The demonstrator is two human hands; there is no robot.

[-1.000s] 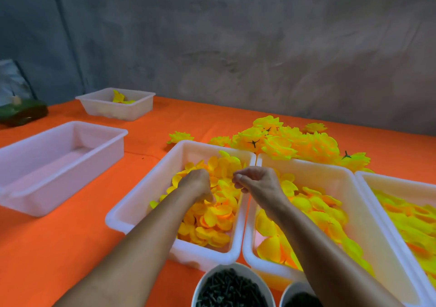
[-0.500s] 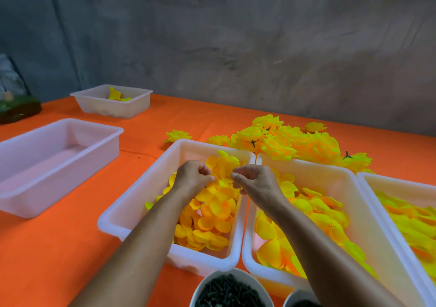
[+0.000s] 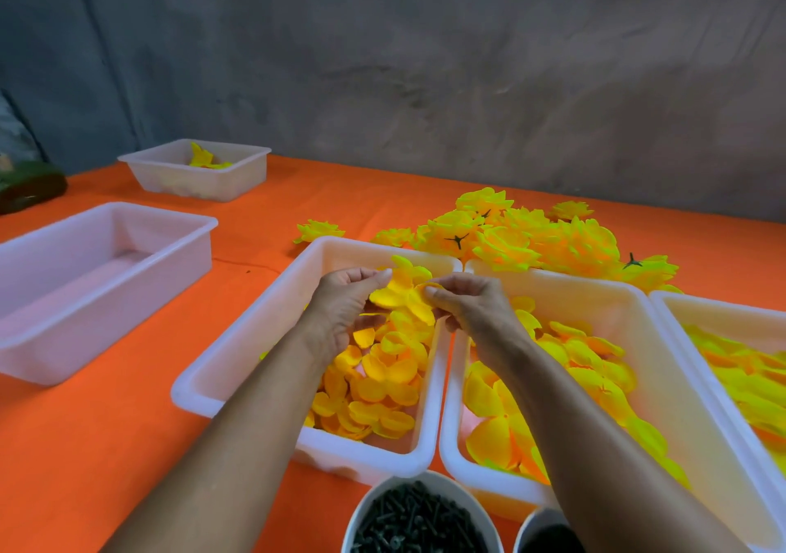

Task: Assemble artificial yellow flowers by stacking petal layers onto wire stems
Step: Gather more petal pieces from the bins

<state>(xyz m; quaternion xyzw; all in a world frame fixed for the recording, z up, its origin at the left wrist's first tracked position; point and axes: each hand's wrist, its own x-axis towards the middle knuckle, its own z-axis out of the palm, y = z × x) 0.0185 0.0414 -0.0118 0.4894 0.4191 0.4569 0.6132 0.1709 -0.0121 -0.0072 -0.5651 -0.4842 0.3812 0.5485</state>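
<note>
Both hands are up over the far end of the white plastic tray of small yellow-orange petals (image 3: 238,352), my landmark here. The left hand (image 3: 340,310) pinches the near-left edge of a small yellow fabric petal layer (image 3: 397,295) with thumb and fingertips; the right hand (image 3: 472,308) has its fingers curled and pinching the layer's right edge. The layer hangs between the two grips, clear of the heap below, its long run going roughly left to right from one hand to the other. Neither hand is nearer; they share it. Whether a wire stem sits inside the right fist I cannot tell.

Compared with a second ago, the left hand has come up out of the petal heap, where it was dug in, and now meets the right hand with a layer lifted free.

Behind the tray lies the pile of finished yellow flowers (image 3: 548,242); on its right sits a second white tray of larger yellow petals (image 3: 655,365); at its near end, a white bowl of dark stem pieces (image 3: 414,518)
</note>
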